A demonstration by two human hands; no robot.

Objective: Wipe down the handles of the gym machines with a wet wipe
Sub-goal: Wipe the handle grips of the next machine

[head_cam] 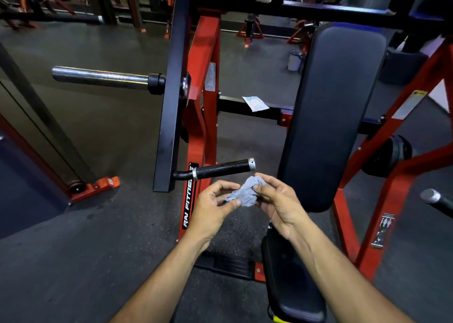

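**Wipe bunched between both hands, just below the handle**

Wipe (245, 192), grey and crumpled, sits low of centre, held between the two hands. Both forearms rise from the bottom edge, converging toward 12 o'clock. The left hand (212, 206) is palm-in, thumb and curled fingers pinching the wipe's 8 o'clock corner. The right hand (277, 198) curls round its 3 o'clock side, fingertips pressed into the folds.

The handle (223, 168) lies just above the wipe, apart from it. Its long axis runs nearly level, from a bent root at 9 o'clock to a silver-capped free end pointing toward 3 o'clock and slightly up. A black grip covers it between two silver bands.

Open floor (98, 236) spreads toward 8 o'clock. The back pad (333, 116) stands close at 2 o'clock of the hands, near the handle's free end. The seat (291, 286) lies at 5 o'clock under the right forearm. A red frame (208, 52) rises behind the handle, with a chrome sleeve (100, 77) pointing toward 9 o'clock. A second handle (434, 198) enters at the right edge.
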